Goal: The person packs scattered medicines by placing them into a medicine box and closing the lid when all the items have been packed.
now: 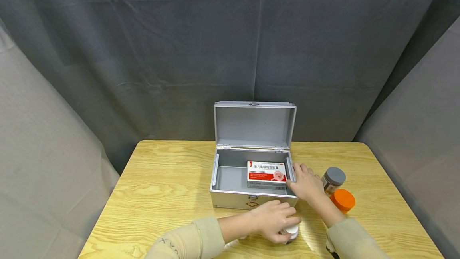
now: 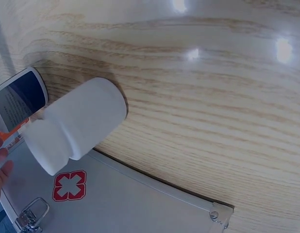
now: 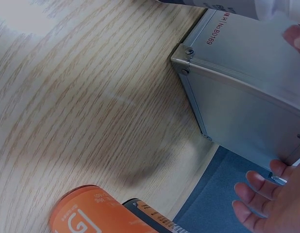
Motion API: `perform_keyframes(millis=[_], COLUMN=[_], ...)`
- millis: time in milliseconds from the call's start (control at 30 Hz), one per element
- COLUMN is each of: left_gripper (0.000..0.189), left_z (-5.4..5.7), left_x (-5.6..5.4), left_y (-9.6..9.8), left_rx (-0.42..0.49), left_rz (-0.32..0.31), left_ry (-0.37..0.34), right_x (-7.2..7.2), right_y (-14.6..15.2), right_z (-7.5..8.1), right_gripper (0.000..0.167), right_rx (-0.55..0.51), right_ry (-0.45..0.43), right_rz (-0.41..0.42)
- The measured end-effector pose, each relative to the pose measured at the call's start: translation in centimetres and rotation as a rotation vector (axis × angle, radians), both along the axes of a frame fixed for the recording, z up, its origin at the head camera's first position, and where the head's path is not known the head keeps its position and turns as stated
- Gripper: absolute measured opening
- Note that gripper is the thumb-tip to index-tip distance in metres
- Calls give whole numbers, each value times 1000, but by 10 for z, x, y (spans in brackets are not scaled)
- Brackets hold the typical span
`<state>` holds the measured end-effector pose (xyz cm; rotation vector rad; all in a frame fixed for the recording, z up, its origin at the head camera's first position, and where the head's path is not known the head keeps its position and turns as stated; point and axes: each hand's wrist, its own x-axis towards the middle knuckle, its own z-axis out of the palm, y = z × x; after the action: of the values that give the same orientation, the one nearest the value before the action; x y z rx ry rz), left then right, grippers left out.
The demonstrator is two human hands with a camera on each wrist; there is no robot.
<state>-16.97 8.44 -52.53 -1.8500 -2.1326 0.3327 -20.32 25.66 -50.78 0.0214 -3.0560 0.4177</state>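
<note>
Grip of the left hand [image 1: 274, 221]: thumb and fingers are about the cap of a white-capped bottle [image 1: 292, 232]; whether they pinch it or only touch it, I cannot tell.
Grip of the right hand [image 1: 307, 184]: fingers spread apart over the right rim of the metal case, thumb toward the inside, near the carton's end; I cannot tell whether the thumb touches the carton.
White-capped bottle: on the table [image 1: 172, 179], just in front of the case's right front corner; the left wrist view shows a dark blue label on it.
Metal case [image 1: 230, 200]: open at the middle of the table, its lid [image 1: 255, 125] raised behind; a latch [image 2: 32, 216] and a red emblem [image 2: 69, 186] with a pale cross mark the front.
Carton [image 1: 266, 175]: white and red, inside the case, toward its right wall, printed face up.
White bottle [image 2: 82, 121]: plain, close to the case's front, largely hidden by the left arm in the head view.
Right side: a grey-capped bottle [image 1: 334, 177] and an orange-capped bottle [image 1: 343, 200] are close together, beside the right forearm.
Backdrop: dark grey cloth [image 1: 187, 51] behind the table.
</note>
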Motion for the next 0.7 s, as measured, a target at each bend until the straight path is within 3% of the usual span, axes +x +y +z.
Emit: perform_keyframes(millis=[700], left_gripper=[47], left_z=[-2], left_x=[3], left_y=[0], left_rx=[-26], left_rz=[26], left_ry=[29], right_x=[-2], right_y=[1], right_z=[-3], right_gripper=[61], right_rx=[-6], right_ry=[5], right_rz=[-1])
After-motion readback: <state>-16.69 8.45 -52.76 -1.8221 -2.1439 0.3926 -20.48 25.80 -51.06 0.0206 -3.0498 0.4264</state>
